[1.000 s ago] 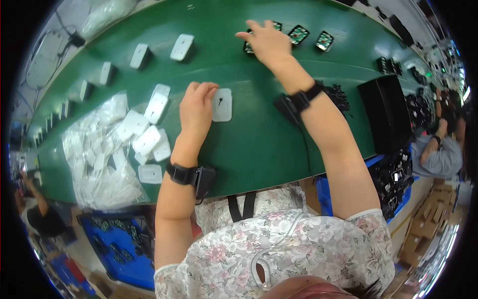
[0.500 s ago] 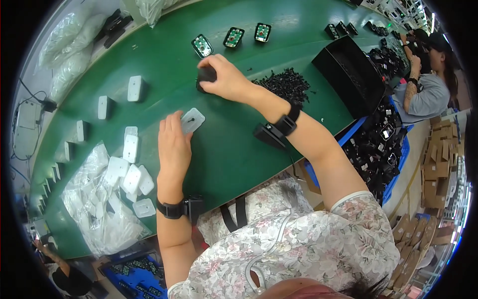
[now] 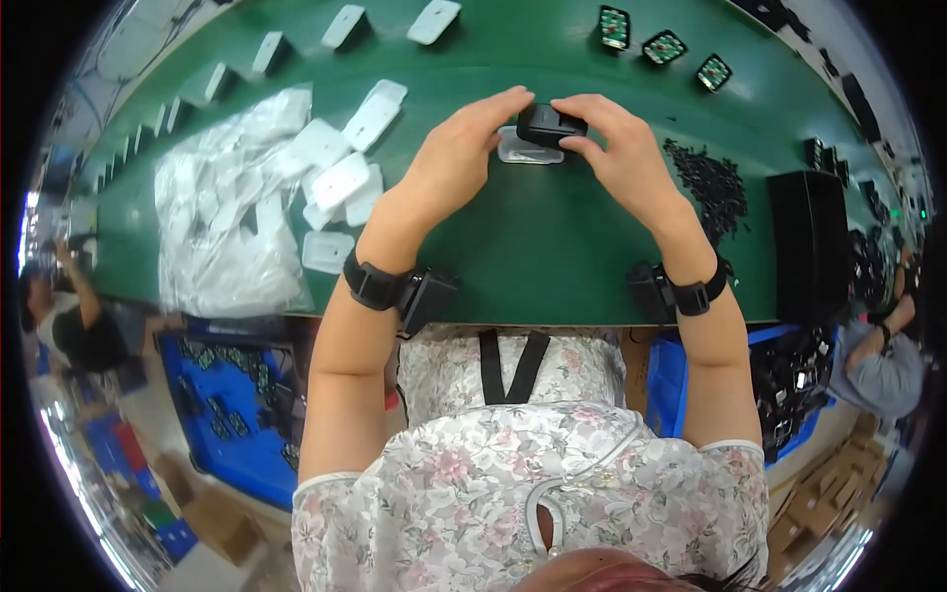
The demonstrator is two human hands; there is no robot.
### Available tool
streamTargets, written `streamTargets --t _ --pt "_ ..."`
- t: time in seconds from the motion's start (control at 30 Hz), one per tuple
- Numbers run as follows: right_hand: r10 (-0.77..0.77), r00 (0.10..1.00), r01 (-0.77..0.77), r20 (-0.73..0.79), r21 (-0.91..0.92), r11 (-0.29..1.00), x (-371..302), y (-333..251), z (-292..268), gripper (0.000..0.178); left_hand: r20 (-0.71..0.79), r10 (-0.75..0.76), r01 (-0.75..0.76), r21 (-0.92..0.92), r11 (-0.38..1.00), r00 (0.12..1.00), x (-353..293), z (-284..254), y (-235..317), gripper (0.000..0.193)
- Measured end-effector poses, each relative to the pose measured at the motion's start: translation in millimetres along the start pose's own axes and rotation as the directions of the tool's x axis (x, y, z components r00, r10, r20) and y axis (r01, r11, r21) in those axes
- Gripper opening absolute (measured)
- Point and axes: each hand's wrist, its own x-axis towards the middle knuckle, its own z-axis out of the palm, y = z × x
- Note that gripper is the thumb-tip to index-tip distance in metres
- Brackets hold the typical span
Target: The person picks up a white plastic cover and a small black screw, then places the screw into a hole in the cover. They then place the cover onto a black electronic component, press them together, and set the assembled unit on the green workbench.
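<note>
Between my hands, a black plastic case (image 3: 552,120) is tilted just above a pale translucent plastic cover (image 3: 531,151) on the green table. My right hand (image 3: 633,163) grips the case at its right end, thumb on the near side and fingers on the far side. The fingers of my left hand (image 3: 450,148) curl round the left end of the cover, with the forefinger reaching up to the case's far left corner. The case hides the far part of the cover, and its underside is out of sight.
A clear plastic bag (image 3: 232,222) and loose white covers (image 3: 340,180) lie left. White-topped cases (image 3: 434,22) line the far left edge. Open cases with green circuit boards (image 3: 664,46) stand far right. Right are a screw pile (image 3: 710,187) and black bin (image 3: 809,242).
My right hand has brought the black case from the far side of the table to the cover at my left hand. The head view has turned left, so the scene is shifted.
</note>
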Motion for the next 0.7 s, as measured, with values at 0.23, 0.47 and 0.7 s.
streamTargets --t 0.23,0.47,0.7 --pt "-0.009 0.993 0.005 0.121 0.034 0.999 1 -7 9 0.035 0.027 -0.032 0.031 0.051 0.998 0.999 -23 1 4 0.051" --pt "-0.099 0.982 0.112 0.163 -0.071 0.991 2 -9 13 0.035 0.072 -0.017 0.001 0.22 0.975 0.997 -29 1 2 0.048" --pt "-0.09 0.987 0.101 0.136 -0.074 0.992 0 -7 15 0.038 0.071 -0.016 -0.013 0.396 0.918 0.997 -28 5 15 0.053"
